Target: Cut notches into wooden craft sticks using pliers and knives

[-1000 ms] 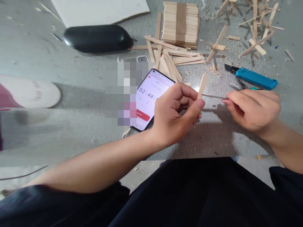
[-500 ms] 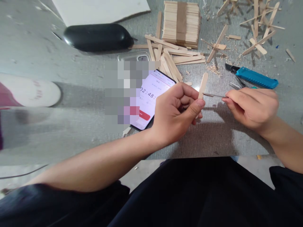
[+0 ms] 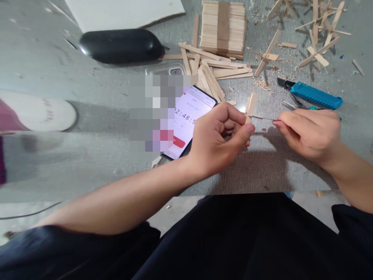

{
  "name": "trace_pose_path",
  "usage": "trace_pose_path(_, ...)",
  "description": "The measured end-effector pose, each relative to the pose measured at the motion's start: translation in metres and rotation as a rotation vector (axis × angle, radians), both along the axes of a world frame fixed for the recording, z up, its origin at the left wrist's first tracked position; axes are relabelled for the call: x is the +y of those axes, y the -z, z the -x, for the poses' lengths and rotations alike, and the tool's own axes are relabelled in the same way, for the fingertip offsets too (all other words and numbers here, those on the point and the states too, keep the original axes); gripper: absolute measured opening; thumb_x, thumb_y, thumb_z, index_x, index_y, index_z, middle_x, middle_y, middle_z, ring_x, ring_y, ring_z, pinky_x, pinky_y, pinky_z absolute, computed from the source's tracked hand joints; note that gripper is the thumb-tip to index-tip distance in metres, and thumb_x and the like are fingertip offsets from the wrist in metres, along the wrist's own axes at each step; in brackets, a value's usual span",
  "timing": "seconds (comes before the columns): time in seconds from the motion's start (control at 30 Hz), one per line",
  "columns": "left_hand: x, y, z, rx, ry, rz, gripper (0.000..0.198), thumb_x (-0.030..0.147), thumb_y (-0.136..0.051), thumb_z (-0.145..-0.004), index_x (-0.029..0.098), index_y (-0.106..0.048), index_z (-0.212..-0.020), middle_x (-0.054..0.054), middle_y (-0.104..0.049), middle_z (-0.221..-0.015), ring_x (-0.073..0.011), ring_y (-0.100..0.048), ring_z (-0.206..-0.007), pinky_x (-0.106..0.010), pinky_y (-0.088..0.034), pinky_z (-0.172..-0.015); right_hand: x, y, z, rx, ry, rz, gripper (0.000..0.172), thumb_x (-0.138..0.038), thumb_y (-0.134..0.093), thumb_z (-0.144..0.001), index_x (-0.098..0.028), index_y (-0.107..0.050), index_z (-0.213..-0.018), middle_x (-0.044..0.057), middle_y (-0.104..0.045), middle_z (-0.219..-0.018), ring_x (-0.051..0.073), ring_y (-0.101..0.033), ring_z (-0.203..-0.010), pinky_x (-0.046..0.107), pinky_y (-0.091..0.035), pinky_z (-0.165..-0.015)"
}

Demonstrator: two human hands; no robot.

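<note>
My left hand (image 3: 221,140) is closed round the lower part of a flat wooden craft stick (image 3: 250,105), which stands nearly upright between thumb and fingers. My right hand (image 3: 310,134) is closed in a pinch on a thin grey rod or sliver (image 3: 260,117) that reaches left and touches the stick about halfway up. Both hands hover just above the grey table (image 3: 101,120).
A phone (image 3: 190,116) with a running timer lies left of my left hand. Behind are loose sticks (image 3: 210,72), a banded stick bundle (image 3: 223,27), glued stick crosses (image 3: 317,39), a blue utility knife (image 3: 313,96), a black case (image 3: 121,44) and white board (image 3: 125,13).
The thin rod's visible length between my hands has shortened, its tip now at the stick. The stick has tilted slightly; both hands have barely shifted.
</note>
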State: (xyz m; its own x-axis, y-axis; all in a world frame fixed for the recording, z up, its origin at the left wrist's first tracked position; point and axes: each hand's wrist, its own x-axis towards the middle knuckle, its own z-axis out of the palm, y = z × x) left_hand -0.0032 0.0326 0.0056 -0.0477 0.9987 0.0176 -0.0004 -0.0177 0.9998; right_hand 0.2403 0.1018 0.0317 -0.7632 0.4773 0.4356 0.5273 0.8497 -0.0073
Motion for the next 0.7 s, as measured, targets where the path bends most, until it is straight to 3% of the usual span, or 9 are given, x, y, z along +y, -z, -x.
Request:
trace_pose_path(0.27,-0.002,0.005,-0.001,0.094,-0.063,-0.084,0.024,0.023,-0.087,-0.097,0.028,-0.064,-0.091,0.006,-0.067,-0.057,-0.0122,-0.058,-0.04,-0.027,-0.038,-0.038,-0.002,-0.004,0.001,-0.049,0.01,-0.052,0.032,-0.031,-0.059,-0.118,-0.022,-0.072,-0.091,-0.002,-0.059,-0.066,0.014,-0.048,-0.059,0.036,-0.032,-0.058)
trace_pose_path(0.43,-0.008,0.009,-0.002,0.153,-0.134,-0.112,0.023,0.027,-0.088,-0.1,0.029,-0.067,-0.092,0.006,-0.068,-0.058,-0.0123,-0.056,-0.04,-0.03,-0.039,-0.038,-0.007,-0.009,0.003,-0.079,0.018,-0.043,0.025,-0.029,-0.059,-0.118,-0.021,-0.073,-0.099,-0.002,-0.06,-0.067,0.014,-0.05,-0.061,0.035,-0.029,-0.059)
trace_pose_path(0.7,-0.008,0.012,-0.003,0.212,-0.2,-0.23,0.02,0.016,-0.085,-0.097,0.029,-0.071,-0.092,0.007,-0.07,-0.059,-0.0104,-0.059,-0.04,-0.024,-0.038,-0.036,-0.01,-0.012,0.005,-0.073,0.02,-0.079,0.025,-0.027,-0.06,-0.117,-0.021,-0.072,-0.096,-0.002,-0.06,-0.068,0.014,-0.049,-0.06,0.035,-0.03,-0.059)
